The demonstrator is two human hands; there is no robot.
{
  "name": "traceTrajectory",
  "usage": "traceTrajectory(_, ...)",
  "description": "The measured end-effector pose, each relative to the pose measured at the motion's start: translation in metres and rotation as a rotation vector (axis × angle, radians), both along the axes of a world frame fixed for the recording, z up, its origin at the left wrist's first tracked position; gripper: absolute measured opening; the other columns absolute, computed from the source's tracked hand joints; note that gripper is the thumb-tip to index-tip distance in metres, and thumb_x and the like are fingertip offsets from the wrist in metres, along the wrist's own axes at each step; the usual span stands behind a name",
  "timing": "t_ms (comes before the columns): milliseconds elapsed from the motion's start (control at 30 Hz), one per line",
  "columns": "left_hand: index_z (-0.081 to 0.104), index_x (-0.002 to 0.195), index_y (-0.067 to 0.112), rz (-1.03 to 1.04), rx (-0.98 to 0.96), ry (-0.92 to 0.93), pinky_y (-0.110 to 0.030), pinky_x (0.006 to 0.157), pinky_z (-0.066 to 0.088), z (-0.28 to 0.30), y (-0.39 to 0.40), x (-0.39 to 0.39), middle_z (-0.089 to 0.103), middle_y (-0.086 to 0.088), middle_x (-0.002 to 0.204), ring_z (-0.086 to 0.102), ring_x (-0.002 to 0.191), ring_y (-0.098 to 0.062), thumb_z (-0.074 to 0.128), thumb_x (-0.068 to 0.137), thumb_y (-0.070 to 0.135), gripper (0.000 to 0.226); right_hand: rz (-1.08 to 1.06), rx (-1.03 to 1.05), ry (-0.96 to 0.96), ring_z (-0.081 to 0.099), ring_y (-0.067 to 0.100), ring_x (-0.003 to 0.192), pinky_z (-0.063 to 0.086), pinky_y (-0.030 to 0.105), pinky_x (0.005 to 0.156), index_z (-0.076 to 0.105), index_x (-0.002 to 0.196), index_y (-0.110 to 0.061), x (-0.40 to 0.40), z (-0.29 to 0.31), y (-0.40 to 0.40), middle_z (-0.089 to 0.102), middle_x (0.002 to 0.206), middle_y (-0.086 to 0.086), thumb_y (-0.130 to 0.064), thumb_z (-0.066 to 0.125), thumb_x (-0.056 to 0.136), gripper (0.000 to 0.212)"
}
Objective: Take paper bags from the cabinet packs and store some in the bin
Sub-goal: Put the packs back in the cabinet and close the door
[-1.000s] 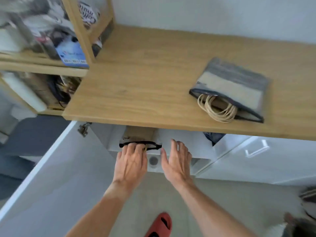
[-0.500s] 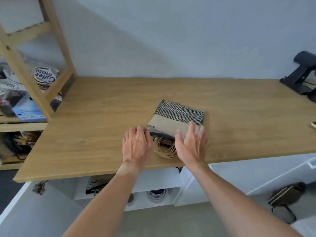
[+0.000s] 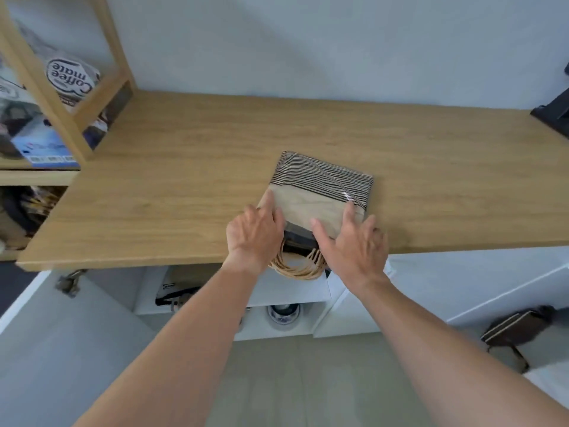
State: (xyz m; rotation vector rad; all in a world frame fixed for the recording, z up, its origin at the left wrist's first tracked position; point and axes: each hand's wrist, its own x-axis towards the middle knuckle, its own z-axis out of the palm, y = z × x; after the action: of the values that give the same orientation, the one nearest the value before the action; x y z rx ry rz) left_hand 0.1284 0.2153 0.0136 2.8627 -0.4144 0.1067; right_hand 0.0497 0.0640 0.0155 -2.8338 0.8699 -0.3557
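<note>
Here, hands [image 3: 303,238] press a flat, plastic-wrapped paper bag pack [image 3: 320,192].

Both bare forearms reach forward and converge from the lower corners, wrists straight. The left hand [image 3: 254,232] lies palm down, index finger extended forward, the other fingers loosely bent. The right hand [image 3: 354,241] lies palm down beside it, fingers spread and nearly straight, thumb angled inward.

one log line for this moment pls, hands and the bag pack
left hand: on pack's left edge | right hand: flat on pack of paper bags | pack: lying on wooden counter, handles over front edge
</note>
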Motion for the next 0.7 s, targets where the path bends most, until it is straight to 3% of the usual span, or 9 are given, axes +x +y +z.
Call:
traceTrajectory(100, 0.022, 0.148, 0.025, 0.047, -0.003, -0.008, -0.034, 0.055, 0.038, -0.003, 0.018, -0.035, 0.060, -0.012, 0.117, 0.050, 0.068, -0.029, 0.016, 0.100, 0.039, 0.051, 0.014, 0.257, -0.056, 0.046, 0.030, 0.082, 0.040, 0.034, 0.071, 0.022, 0.157, -0.030, -0.031, 0.001, 0.019, 0.042, 0.109, 0.011, -0.080, 0.045, 0.084, 0.091)
traceTrajectory(200, 0.021, 0.153, 0.027, 0.046, -0.304, 0.105, -0.039, 0.068, 0.047, -0.003, 0.036, -0.069, 0.067, -0.017, 0.102, 0.063, 0.083, -0.037, 0.026, 0.103, 0.041, 0.052, -0.017, 0.698, -0.245, 0.046, 0.028, 0.113, 0.041, 0.037, 0.093, 0.019, 0.157, -0.041, -0.066, -0.005, 0.042, 0.036, 0.129, 0.008, -0.068, 0.067, 0.079, 0.096)
traceTrajectory(267, 0.022, 0.154, 0.028, 0.000, -0.454, 0.144, -0.042, 0.078, 0.047, -0.005, 0.050, -0.092, 0.070, -0.014, 0.100, 0.063, 0.092, -0.038, 0.029, 0.104, 0.036, 0.051, -0.022, 0.818, -0.321, 0.036, 0.023, 0.133, 0.033, 0.038, 0.108, 0.017, 0.157, -0.043, -0.089, -0.016, 0.056, 0.040, 0.137, 0.007, -0.063, 0.072, 0.077, 0.099)
traceTrajectory(333, 0.013, 0.155, 0.032, -0.008, -0.499, 0.173, -0.041, 0.078, 0.047, -0.016, 0.064, -0.115, 0.068, -0.010, 0.102, 0.061, 0.091, -0.032, 0.028, 0.104, 0.036, 0.053, -0.018, 0.824, -0.356, 0.036, 0.021, 0.136, 0.032, 0.034, 0.111, 0.018, 0.158, -0.039, -0.112, -0.029, 0.068, 0.050, 0.134, 0.006, -0.060, 0.074, 0.076, 0.101)
traceTrajectory(433, -0.002, 0.155, 0.037, -0.007, -0.461, 0.153, -0.042, 0.073, 0.048, -0.042, 0.081, -0.155, 0.060, -0.010, 0.099, 0.058, 0.080, -0.029, 0.022, 0.104, 0.042, 0.057, -0.035, 0.784, -0.412, 0.047, 0.011, 0.128, 0.033, 0.019, 0.104, 0.025, 0.158, -0.032, -0.150, -0.053, 0.089, 0.056, 0.130, -0.001, -0.054, 0.079, 0.075, 0.101)
traceTrajectory(567, -0.004, 0.156, 0.033, 0.035, -0.395, 0.113, -0.035, 0.064, 0.048, -0.072, 0.096, -0.203, 0.054, -0.007, 0.101, 0.057, 0.073, -0.025, 0.018, 0.102, 0.043, 0.059, -0.035, 0.792, -0.473, 0.028, -0.028, 0.125, 0.022, -0.003, 0.101, 0.030, 0.157, -0.024, -0.196, -0.087, 0.109, 0.038, 0.143, -0.022, -0.044, 0.083, 0.076, 0.099)
traceTrajectory(700, 0.004, 0.156, 0.029, 0.015, -0.358, 0.088, -0.028, 0.048, 0.044, -0.101, 0.107, -0.236, 0.052, -0.004, 0.089, 0.049, 0.057, -0.020, 0.016, 0.102, 0.043, 0.056, -0.031, 0.788, -0.440, 0.024, -0.028, 0.128, 0.020, -0.003, 0.102, 0.029, 0.158, -0.022, -0.227, -0.113, 0.118, 0.031, 0.142, -0.032, -0.055, 0.074, 0.074, 0.100)
